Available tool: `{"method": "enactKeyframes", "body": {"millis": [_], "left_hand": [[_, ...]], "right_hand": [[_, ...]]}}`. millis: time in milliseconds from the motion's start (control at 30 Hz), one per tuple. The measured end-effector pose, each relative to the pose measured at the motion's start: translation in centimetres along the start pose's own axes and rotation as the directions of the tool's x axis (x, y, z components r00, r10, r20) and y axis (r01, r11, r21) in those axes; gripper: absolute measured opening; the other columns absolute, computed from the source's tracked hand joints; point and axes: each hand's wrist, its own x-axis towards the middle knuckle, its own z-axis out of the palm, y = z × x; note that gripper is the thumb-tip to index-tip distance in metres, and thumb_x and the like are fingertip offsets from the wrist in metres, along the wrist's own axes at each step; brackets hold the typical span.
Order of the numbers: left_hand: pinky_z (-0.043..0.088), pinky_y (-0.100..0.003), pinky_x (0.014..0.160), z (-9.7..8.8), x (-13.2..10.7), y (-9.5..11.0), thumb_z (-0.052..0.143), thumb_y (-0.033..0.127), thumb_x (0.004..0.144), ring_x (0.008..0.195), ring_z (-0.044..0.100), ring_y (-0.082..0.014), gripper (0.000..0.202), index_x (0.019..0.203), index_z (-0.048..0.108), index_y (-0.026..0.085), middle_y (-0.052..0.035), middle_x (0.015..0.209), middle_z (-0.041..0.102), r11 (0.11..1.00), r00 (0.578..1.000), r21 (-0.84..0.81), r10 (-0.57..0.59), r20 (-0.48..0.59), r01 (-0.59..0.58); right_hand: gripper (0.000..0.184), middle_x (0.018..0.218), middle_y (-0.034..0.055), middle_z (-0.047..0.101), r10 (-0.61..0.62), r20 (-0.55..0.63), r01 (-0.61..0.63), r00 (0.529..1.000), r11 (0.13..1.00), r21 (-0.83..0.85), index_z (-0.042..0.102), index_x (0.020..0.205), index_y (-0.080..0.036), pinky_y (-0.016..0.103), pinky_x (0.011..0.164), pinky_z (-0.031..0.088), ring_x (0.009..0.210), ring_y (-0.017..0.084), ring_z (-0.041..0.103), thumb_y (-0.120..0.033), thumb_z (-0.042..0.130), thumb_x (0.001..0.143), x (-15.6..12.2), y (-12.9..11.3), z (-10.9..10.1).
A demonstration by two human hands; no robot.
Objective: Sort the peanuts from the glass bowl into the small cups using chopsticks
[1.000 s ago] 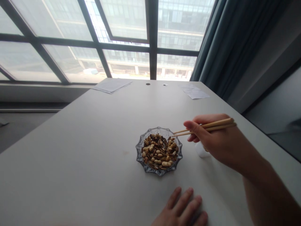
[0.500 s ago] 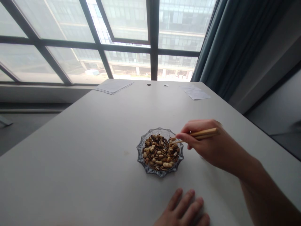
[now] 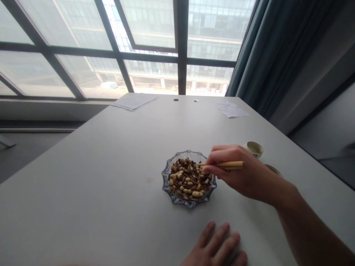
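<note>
A scalloped glass dish (image 3: 189, 199) sits on the white table, heaped with striped sunflower seeds and pale peanuts (image 3: 187, 179). My right hand (image 3: 235, 171) is shut on a pair of wooden chopsticks (image 3: 229, 165), and their tips reach over the right side of the heap. I cannot tell whether the tips hold a seed. My left hand (image 3: 215, 245) rests flat on the table near the front, fingers apart, holding nothing, below the dish.
Behind my right hand stand a small ceramic cup (image 3: 253, 149) and a second rounded vessel (image 3: 273, 170), partly hidden. Papers lie at the far edge of the white table (image 3: 83, 192), in front of a large window (image 3: 180, 48) and a dark curtain (image 3: 244, 48).
My right hand has moved left and slightly down, bringing the chopsticks farther over the dish. A small cup now shows behind the hand. My left hand has barely moved.
</note>
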Motion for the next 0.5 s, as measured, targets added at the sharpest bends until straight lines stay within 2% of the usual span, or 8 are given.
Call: {"method": "enactKeyframes", "body": {"millis": [67, 233, 367, 500], "left_hand": [[0.025, -0.046, 0.123, -0.1, 0.1, 0.0, 0.053, 0.032, 0.114, 0.126, 0.058, -0.0236, 0.021, 0.129, 0.066, 0.026, -0.0013, 0.137, 0.064, 1.0, 1.0, 0.002, -0.004, -0.01, 0.004], [0.035, -0.044, 0.118, -0.4, 0.1, -0.2, 0.053, 0.035, 0.114, 0.128, 0.057, -0.0242, 0.023, 0.132, 0.065, 0.027, -0.003, 0.143, 0.061, 0.999, 0.999, 0.029, 0.018, 0.042, -0.019], [0.037, -0.044, 0.117, -0.6, 0.1, -0.2, 0.053, 0.034, 0.114, 0.129, 0.057, -0.025, 0.025, 0.135, 0.064, 0.027, -0.003, 0.143, 0.061, 0.999, 0.998, 0.018, 0.026, 0.064, -0.027], [0.038, -0.044, 0.116, -0.8, 0.3, -0.3, 0.053, 0.035, 0.114, 0.129, 0.057, -0.0254, 0.026, 0.136, 0.064, 0.026, -0.0037, 0.143, 0.061, 1.0, 0.997, 0.003, 0.022, 0.069, -0.022]], "right_hand": [[0.027, 0.081, 0.0016, 0.07, -0.013, 0.012, 0.013, 1.0, 1.0, -0.004, 0.073, 0.076, -0.019, 0.029, 0.064, 0.04, 0.068, 0.014, 0.059, -0.031, 0.069, 0.099, 0.0, 0.1, 0.0], [0.047, 0.067, 0.0009, 0.066, 0.003, -0.003, -0.003, 1.0, 1.0, -0.029, 0.064, 0.065, -0.018, 0.029, 0.06, 0.037, 0.061, 0.013, 0.054, -0.044, 0.061, 0.103, 0.2, 0.1, 0.1], [0.051, 0.061, 0.0005, 0.064, -0.014, -0.133, 0.007, 0.991, 0.999, -0.052, 0.061, 0.062, -0.018, 0.028, 0.055, 0.037, 0.055, 0.012, 0.055, -0.046, 0.057, 0.105, -0.1, 0.0, -0.3], [0.047, 0.065, 0.0037, 0.073, 0.07, -0.282, -0.062, 0.957, 0.997, 0.036, 0.071, 0.068, -0.019, 0.027, 0.051, 0.046, 0.057, 0.017, 0.067, -0.051, 0.062, 0.101, -1.4, -1.1, -2.0]]}}
